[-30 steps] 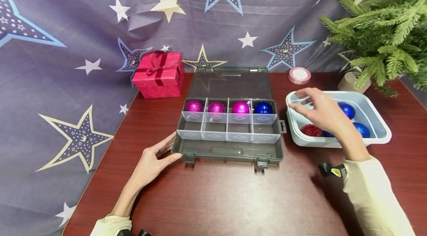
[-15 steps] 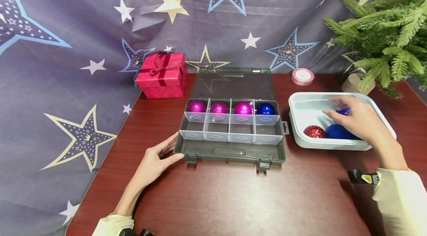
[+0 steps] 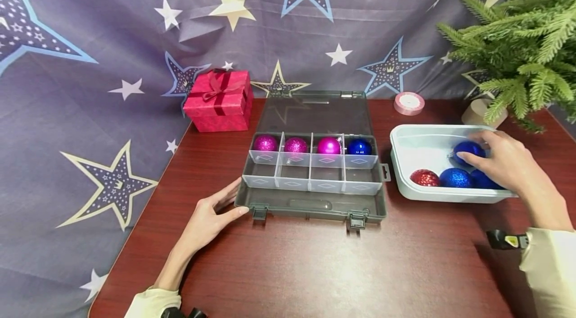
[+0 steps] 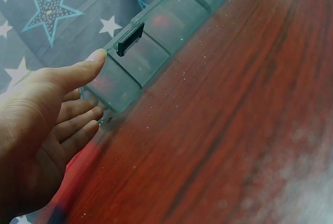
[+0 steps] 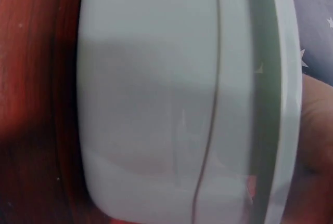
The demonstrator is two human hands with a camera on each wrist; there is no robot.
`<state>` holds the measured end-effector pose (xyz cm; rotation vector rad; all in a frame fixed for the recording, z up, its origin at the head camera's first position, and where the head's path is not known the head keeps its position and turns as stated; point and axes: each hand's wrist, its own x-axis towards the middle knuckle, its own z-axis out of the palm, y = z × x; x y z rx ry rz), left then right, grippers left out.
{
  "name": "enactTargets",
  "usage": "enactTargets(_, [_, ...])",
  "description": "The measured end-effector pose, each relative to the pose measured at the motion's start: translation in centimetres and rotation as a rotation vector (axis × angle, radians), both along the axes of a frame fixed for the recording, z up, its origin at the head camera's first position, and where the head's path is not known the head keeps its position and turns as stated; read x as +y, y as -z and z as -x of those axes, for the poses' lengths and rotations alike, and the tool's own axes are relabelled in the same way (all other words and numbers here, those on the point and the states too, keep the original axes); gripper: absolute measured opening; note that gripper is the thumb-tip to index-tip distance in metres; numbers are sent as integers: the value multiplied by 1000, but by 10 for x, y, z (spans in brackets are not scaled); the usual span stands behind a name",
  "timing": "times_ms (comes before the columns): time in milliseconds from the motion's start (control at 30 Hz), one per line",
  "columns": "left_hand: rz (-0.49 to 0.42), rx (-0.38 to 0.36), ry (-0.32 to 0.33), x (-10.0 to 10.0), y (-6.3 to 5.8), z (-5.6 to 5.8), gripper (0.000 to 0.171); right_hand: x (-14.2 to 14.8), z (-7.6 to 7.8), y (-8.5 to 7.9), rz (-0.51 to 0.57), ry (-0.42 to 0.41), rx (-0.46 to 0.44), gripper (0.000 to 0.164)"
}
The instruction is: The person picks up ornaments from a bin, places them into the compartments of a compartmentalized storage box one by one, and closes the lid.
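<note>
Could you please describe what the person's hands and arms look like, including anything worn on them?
The left hand and right hand are both bare, without gloves. The left sleeve and right sleeve are pale cream. A black device with a yellow patch shows at the right wrist, and part of another black device at the left.

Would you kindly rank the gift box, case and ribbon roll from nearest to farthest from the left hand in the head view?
1. Case: centre, touched by the left hand.
2. Gift box: back left.
3. Ribbon roll: back right.
</note>
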<state>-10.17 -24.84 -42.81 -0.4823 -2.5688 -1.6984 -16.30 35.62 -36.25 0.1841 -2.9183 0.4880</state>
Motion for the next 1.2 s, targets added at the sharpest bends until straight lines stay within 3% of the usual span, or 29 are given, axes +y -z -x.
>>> enactTargets(400, [6,0,-1,-1,1,1,68,2,4,-1,-94,16,-61,47])
enactTargets(733, [-6,16,19,0,2,1,68,8,8,2,-79,-16,-130,49])
enactTargets(1200, [-11,10,17,0,3,1,68,2,7,5,-17,-61,-80,49])
